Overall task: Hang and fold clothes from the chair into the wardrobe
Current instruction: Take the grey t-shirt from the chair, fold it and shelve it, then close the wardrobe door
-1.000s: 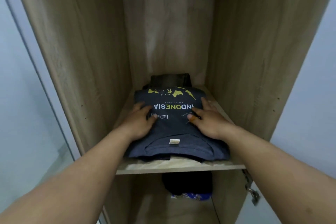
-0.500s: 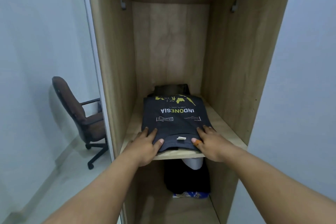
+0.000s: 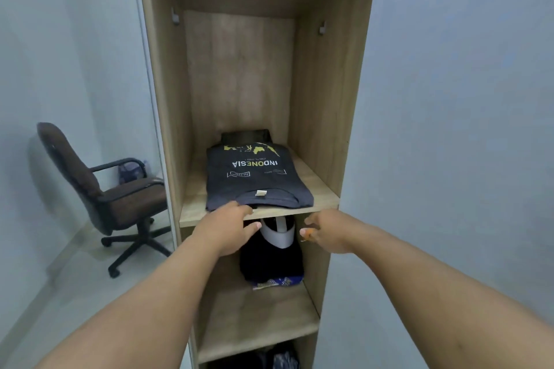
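Dark-grey folded shirt (image 3: 254, 180), "INDONESIA" print inverted, flat on wardrobe shelf (image 3: 320, 192); both hands' grip seemingly loose, empty.

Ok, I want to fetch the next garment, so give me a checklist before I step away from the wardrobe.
1. T-shirt flat on shelf: ok.
2. Its collar edge inside the shelf front: ok.
3. Left hand off the T-shirt: cannot tell, fingertips at its front edge.
4. Right hand free: ok, apart from the shelf, holding nothing.
5. Clothes left on chair: cannot tell, seat looks bare.
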